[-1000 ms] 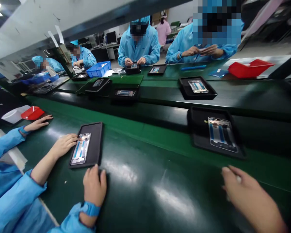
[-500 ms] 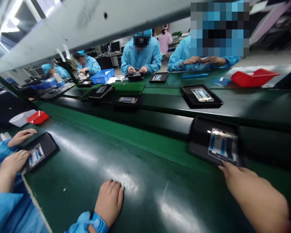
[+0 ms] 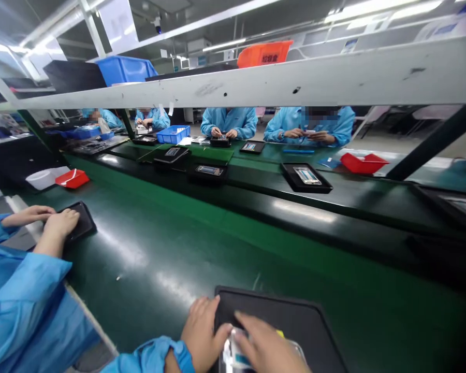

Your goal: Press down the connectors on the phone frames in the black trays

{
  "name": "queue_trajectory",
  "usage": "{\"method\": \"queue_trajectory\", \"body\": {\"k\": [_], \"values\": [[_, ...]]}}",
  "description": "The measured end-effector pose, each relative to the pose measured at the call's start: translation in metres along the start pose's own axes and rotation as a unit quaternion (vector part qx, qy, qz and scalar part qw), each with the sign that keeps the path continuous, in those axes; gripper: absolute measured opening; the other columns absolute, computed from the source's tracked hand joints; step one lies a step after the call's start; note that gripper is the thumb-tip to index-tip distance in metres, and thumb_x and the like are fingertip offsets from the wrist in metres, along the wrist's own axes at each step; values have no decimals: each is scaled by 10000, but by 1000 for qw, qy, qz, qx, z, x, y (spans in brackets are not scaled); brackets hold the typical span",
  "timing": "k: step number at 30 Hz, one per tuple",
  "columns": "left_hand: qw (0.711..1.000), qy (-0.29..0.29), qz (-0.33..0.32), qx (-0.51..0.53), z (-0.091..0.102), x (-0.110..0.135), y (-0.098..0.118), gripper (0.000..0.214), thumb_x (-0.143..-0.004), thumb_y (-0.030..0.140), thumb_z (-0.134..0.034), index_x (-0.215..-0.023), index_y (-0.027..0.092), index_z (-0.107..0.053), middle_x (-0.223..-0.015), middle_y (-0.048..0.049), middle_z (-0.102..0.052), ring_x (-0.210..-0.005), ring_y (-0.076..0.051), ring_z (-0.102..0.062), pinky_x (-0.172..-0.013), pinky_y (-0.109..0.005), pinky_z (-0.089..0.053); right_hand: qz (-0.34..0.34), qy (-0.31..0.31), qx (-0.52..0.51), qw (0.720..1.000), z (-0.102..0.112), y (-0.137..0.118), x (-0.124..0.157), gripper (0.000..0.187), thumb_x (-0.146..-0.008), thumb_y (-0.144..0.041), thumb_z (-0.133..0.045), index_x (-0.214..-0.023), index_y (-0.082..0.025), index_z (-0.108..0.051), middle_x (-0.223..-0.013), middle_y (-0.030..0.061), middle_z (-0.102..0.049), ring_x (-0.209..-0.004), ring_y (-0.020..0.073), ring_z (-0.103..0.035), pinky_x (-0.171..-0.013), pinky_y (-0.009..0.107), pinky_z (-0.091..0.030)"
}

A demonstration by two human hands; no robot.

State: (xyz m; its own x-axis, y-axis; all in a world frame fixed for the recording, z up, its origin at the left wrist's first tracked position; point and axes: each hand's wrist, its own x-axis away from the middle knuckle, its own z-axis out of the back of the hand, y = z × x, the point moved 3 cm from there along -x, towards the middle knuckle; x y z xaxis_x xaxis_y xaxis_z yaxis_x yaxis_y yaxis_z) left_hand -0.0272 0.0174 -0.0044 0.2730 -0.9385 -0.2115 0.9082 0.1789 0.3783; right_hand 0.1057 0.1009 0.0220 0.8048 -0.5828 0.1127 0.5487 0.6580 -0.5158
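Note:
A black tray (image 3: 285,316) lies on the green bench in front of me, at the bottom of the view. In it rests a phone frame (image 3: 229,357) with a silvery rim and a strip of blue; my right hand covers much of it. My left hand (image 3: 202,331) grips the tray's left edge, its thumb reaching in to the phone frame. Over the phone frame lies my right hand (image 3: 272,347), slightly blurred, with forefinger and thumb stretched apart. A bit of yellow shows behind its knuckles.
At left, a co-worker's hands (image 3: 60,225) rest on another black tray (image 3: 83,223). A red bin (image 3: 72,178) stands beyond it. More trays with phone frames, such as this one (image 3: 306,177), sit along the middle line. A white beam (image 3: 256,85) crosses above; co-workers sit opposite.
My right hand has brought the black tray from the belt on the right to the bench before me. My left hand has moved from the bare bench onto the tray. The view has tilted up.

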Motion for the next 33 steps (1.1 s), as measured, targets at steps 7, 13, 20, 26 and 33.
{"method": "queue_trajectory", "body": {"k": [7,13,20,26,33], "values": [[997,-71,0,-6,13,2,-7,341,-812,238,-423,-1130,179,-530,-1056,-65,-619,-1069,-266,-495,-895,-439,-404,-112,25,174,978,32,22,16,500,-756,-413,-522,-1201,-188,-506,-1262,139,-461,-943,300,-563,-797,408,-432],[991,-132,3,-20,12,4,-13,381,-847,300,-372,-1178,154,-491,-1135,-72,-575,-1141,-276,-429,-938,-443,-357,-164,12,211,964,38,18,2,524,-784,-495,-468,-1212,-193,-478,-1189,147,-508,-920,277,-562,-747,352,-425],[993,-90,-34,-69,17,15,-8,344,-825,252,-398,-1138,182,-520,-1068,-55,-611,-1055,-250,-505,-929,-428,-365,-202,35,234,950,48,26,-1,356,-861,-405,-371,-830,-162,-629,-836,122,-630,-767,239,-592,-650,315,-422],[985,-101,-70,-124,27,-3,-19,340,-841,276,-367,-1103,159,-549,-1015,-79,-630,-984,-270,-530,-851,-421,-407,-287,127,-54,948,54,43,31,383,-854,-419,-358,-1022,-179,-606,-1026,74,-632,-964,204,-561,-801,289,-416],[977,-32,-157,-141,38,-31,6,321,-848,268,-356,-1013,124,-590,-943,-103,-633,-937,-288,-508,-862,-461,-373,-248,116,-150,950,39,17,79,310,-836,-335,-408,-1014,-198,-621,-1031,54,-636,-961,195,-569,-830,301,-422]]}}
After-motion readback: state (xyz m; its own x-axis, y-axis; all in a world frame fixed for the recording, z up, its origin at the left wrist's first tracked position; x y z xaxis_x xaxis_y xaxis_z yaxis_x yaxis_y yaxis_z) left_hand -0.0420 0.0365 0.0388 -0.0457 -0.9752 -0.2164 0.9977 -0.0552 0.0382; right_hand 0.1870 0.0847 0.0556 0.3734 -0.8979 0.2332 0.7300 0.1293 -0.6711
